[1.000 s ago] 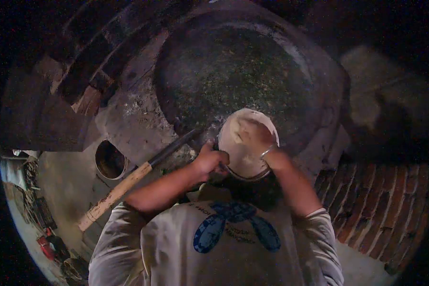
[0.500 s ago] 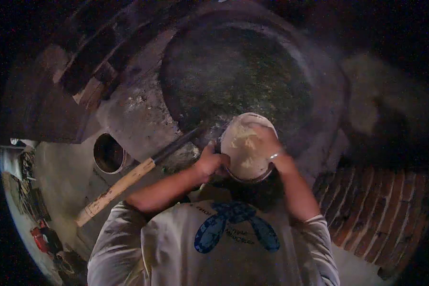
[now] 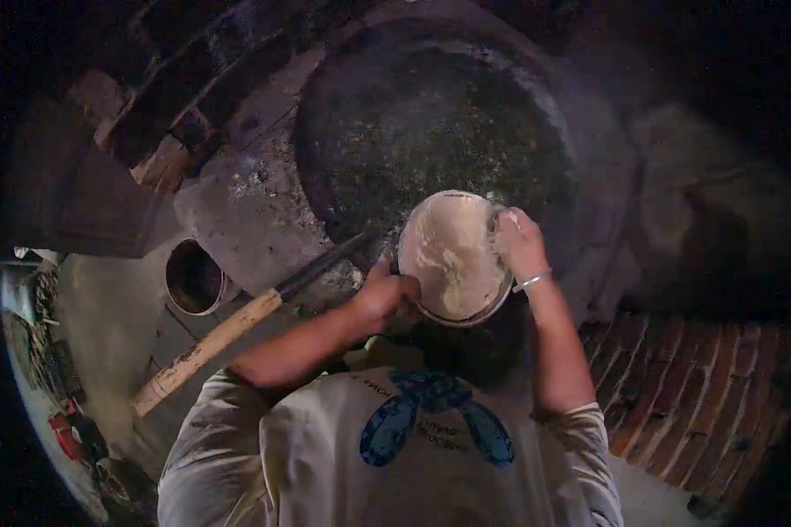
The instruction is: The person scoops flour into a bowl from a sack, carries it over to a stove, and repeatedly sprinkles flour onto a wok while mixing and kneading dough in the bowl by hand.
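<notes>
Dimly lit brickwork point(image 3: 694, 395) | grey ledge point(image 3: 237, 220) beside pan point(image 3: 540, 92) | hands: left point(image 3: 387, 294) grips bowl point(image 3: 466, 323), right point(image 3: 522, 244) unclear

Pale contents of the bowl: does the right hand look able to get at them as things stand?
Probably yes. The right hand is beside the rim of the bowl, the left hand is at the opposite side, and nothing visible covers the pale contents.
</notes>
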Tool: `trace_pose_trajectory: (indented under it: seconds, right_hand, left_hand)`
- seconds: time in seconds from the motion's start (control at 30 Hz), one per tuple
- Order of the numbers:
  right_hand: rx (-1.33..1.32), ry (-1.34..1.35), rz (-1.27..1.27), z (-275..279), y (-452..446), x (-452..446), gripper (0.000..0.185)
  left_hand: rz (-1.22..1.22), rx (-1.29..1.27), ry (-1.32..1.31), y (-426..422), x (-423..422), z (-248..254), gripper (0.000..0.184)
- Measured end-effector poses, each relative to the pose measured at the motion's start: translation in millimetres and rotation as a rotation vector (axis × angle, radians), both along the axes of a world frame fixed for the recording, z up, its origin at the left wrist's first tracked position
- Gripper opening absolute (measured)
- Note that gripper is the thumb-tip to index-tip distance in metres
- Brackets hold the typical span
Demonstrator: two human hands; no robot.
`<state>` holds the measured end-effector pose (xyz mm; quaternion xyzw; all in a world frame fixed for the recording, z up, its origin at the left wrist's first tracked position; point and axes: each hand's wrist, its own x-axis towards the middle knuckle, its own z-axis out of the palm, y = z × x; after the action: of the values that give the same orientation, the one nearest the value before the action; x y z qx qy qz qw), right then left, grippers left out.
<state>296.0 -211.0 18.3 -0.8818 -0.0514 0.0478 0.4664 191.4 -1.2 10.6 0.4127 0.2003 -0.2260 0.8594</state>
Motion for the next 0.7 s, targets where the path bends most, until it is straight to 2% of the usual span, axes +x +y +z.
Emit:
trace_pose_trajectory:
  seconds: [0.07,0.1,0.17,0.2,0.3,0.37,0.4,0.47,0.5,0.57,0.6,0.67,0.7]
  right_hand:
    - [0.177,-0.150,-0.035,-12.6,-2.7,5.8,0.016]
    - [0.176,-0.151,-0.035,-6.7,-6.3,6.7,0.016]
    - [0.063,0.037,-0.024,10.1,-12.9,5.9,0.019]
    - [0.063,0.037,-0.025,10.3,-12.5,6.0,0.019]
    - [-0.073,-0.015,0.042,10.2,-3.5,6.1,0.020]
    - [-0.312,-0.238,0.009,9.9,7.1,5.3,0.022]
    - [-0.311,-0.239,0.005,9.3,12.1,5.0,0.022]
    - [-0.551,-0.177,0.132,7.9,23.2,4.1,0.032]
    - [-0.550,-0.178,0.129,8.4,33.9,1.7,0.032]
    - [-0.318,-0.362,0.317,13.0,59.3,-4.7,0.037]
    - [-0.318,-0.363,0.313,21.4,68.9,-9.3,0.037]
    - [-0.451,-0.171,0.452,39.5,77.7,-15.8,0.040]
    - [-0.340,-0.229,0.389,28.6,66.0,-9.1,0.036]
  left_hand:
    - [0.011,-0.017,-0.008,0.0,6.4,10.8,0.050]
    - [0.003,-0.003,-0.003,1.3,9.9,19.0,0.051]
    - [-0.005,0.010,0.000,1.8,15.4,19.1,0.053]
    - [-0.018,-0.012,-0.017,2.2,16.9,11.4,0.054]
    - [-0.015,-0.022,-0.013,3.3,16.7,15.5,0.056]
    - [0.000,-0.009,0.007,6.1,14.6,19.4,0.055]
    - [-0.018,0.014,-0.005,8.7,13.2,19.5,0.055]
    - [-0.039,0.037,-0.018,11.9,11.5,21.3,0.054]
    - [-0.049,0.041,0.017,12.1,11.1,23.0,0.054]
    - [-0.061,0.046,0.051,11.4,11.2,20.9,0.054]
    - [-0.082,0.093,0.064,9.6,12.3,14.9,0.054]
    - [-0.106,0.142,0.075,5.4,16.1,16.7,0.054]
    - [-0.129,0.131,0.048,2.7,19.0,24.7,0.054]
